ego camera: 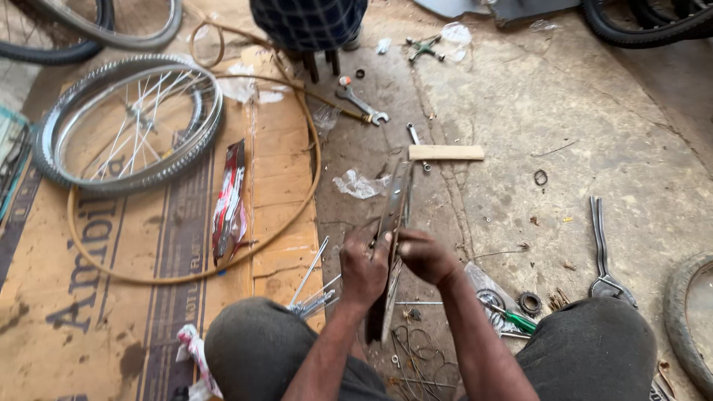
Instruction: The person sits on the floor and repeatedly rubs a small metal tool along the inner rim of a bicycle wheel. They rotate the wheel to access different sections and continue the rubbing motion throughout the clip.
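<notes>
Two bare hands grip a long, curved metal strip over a workshop floor, seen from above.

The left hand (362,269) wraps around the metal strip (391,223) from its left side, fingers closed on it; the right hand (427,256) clasps the same strip from the right, just beside the left. The strip stands on edge between the person's knees and runs away from them toward a small wooden block (445,152). A spoked bicycle wheel (128,126) lies on flattened cardboard (111,297) to the left, with a tan hoop (312,186) around it. A spanner (362,105) lies further off. A green-handled screwdriver (514,319) and long pliers (601,245) lie on the right.
</notes>
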